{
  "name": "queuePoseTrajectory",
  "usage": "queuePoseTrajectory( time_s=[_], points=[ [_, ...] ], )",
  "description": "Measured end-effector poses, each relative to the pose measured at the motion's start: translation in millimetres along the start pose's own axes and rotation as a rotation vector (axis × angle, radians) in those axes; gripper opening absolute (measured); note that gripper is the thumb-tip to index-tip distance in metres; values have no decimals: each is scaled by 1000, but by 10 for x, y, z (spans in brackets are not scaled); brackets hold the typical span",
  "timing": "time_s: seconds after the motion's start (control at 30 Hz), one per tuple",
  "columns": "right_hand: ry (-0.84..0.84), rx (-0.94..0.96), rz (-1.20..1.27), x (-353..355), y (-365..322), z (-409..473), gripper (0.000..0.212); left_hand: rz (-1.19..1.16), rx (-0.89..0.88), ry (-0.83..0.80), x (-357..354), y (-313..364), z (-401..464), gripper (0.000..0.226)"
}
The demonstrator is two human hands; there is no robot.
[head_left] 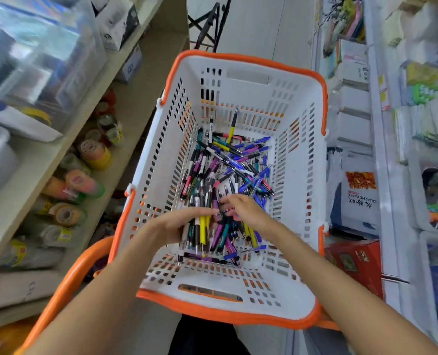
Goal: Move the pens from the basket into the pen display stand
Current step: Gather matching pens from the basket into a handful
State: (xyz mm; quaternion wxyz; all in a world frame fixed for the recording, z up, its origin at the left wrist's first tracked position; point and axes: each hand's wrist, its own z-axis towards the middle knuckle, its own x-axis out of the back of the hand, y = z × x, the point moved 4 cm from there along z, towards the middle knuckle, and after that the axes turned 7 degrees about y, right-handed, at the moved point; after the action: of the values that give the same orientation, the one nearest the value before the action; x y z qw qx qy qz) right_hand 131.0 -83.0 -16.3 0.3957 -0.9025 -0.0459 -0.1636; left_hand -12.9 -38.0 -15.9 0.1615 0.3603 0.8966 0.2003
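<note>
Pens [228, 175] are heaped loose on the basket [300, 175] floor, long axes mostly running 12 to 6. A bundle of pens is gripped by the left hand [176, 224]; the right hand [241, 208], at its 3 o'clock, is curled over the heap, its grip contents not discernible. No stand is seen. Tape rolls [94, 155] crowd the shelf at 9 o'clock.

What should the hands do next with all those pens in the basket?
Probably close the left hand round the bunch of yellow and black pens it is gathering and lift it out. Both hands are down in the white plastic basket with the orange rim, the right hand reaching among the loose pens, and the pile is still big. No display stand is in view.
</note>
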Motion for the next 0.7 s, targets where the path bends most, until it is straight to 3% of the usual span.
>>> queuePoseTrajectory(
  time_s=[0.07, 0.17, 0.3, 0.4, 0.53, 0.7],
  points=[
    [4, -54, 302, 62, -159, -113, 34, 54, -13, -38, -74, 27, -180, 29],
    [23, -49, 512, 101, -292, -187, 38, 121, -46, -70, -229, 83, -387, 49],
    [47, -63, 441, 24, -375, -253, 43, 237, -115, -47, -314, 107, -376, 68],
    [21, -63, 459, -77, -310, -279, 54, 224, -38, -37, -352, -12, -331, 50],
    [40, -59, 502, -188, -163, -352, 49, 356, 45, -6, -293, -189, -286, 75],
    [-14, -79, 421, -253, -66, -429, 71, 268, -27, 60, -301, -183, -347, 93]
  ],
)
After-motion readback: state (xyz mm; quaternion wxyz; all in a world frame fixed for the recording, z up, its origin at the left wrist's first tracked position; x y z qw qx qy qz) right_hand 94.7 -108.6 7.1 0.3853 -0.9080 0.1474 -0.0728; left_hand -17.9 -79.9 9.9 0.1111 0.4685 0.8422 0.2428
